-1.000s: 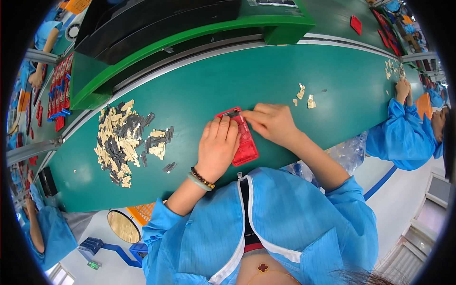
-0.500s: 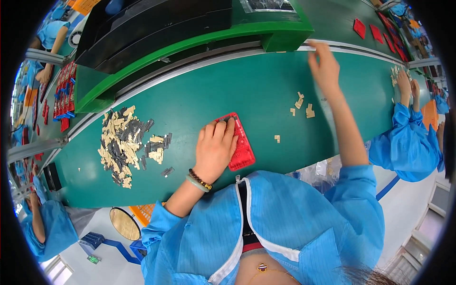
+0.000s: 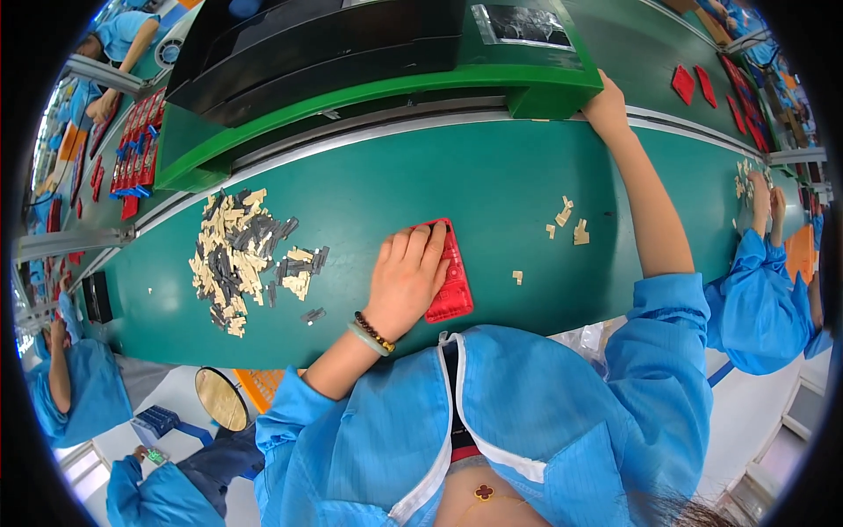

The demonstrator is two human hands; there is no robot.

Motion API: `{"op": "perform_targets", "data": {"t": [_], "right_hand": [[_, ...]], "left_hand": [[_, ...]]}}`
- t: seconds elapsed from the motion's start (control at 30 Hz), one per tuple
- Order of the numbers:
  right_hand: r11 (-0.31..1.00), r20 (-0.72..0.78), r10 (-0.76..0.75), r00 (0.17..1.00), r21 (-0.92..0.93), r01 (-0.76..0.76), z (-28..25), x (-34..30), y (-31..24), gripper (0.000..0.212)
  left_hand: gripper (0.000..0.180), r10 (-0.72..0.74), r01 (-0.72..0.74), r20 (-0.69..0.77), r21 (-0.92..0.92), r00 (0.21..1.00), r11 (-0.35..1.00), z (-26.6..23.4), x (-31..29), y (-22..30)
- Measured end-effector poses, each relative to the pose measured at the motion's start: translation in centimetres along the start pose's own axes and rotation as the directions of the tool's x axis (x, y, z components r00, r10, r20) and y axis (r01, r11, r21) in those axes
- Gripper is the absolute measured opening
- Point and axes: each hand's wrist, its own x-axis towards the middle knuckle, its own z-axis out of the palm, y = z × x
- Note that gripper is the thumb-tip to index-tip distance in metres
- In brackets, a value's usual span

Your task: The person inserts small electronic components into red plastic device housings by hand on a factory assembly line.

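Observation:
My left hand (image 3: 406, 279) rests over the left side of a red plastic casing (image 3: 453, 297) in the middle of the green bench. Its bent fingers reach the casing's upper end and press on it, covering much of the inside. Molded ribs and a round feature show on the uncovered part. My right arm stretches far forward, and the right hand (image 3: 606, 107) is at the right end of a green shelf (image 3: 553, 99). Its fingertips are partly hidden there, and whether they hold anything does not show. Several small cream pieces (image 3: 580, 233) lie on the bench nearer me.
A heap of cream and dark grey strips (image 3: 233, 255) lies on the left of the bench. Black trays (image 3: 325, 57) stand on the green shelf. Beyond the metal rail lie red casings (image 3: 683, 83). A co-worker's hands (image 3: 768, 202) are over cream pieces at the far right.
My right hand has moved forward to the end of the green shelf. My left hand stays on the red casing. The whole view has shifted slightly, and another person shows at the lower left.

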Motion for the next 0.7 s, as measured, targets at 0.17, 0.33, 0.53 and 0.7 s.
{"op": "perform_targets", "data": {"t": [0.17, 0.33, 0.53, 0.7], "right_hand": [[0.989, -0.005, 0.007, 1.0, -0.147, -0.007, -0.6, -0.8, 1.1, 0.03], [0.965, -0.213, 0.262, 0.941, 0.027, -0.263, -6.0, -5.6, 0.4, 0.02], [0.972, -0.423, -0.11, 0.899, 0.145, 0.187, -9.8, -15.2, -11.7, 0.024], [0.882, -0.042, -0.309, 0.95, 0.359, 0.303, -7.7, -15.9, -19.0, 0.021]], "left_hand": [[0.049, -0.006, 0.006, 0.067, 0.008, 0.998, 1.0, -0.3, 0.6, -0.1], [0.049, 0.069, -0.074, 0.038, 0.13, 0.997, 0.989, 0.4, 0.1, -0.2], [0.065, 0.048, -0.043, 0.076, -0.073, 0.996, 0.996, -2.7, -2.9, 0.7], [0.074, 0.271, -0.281, 0.271, 0.0, 0.924, 0.96, -3.1, -5.4, -4.2]]}}
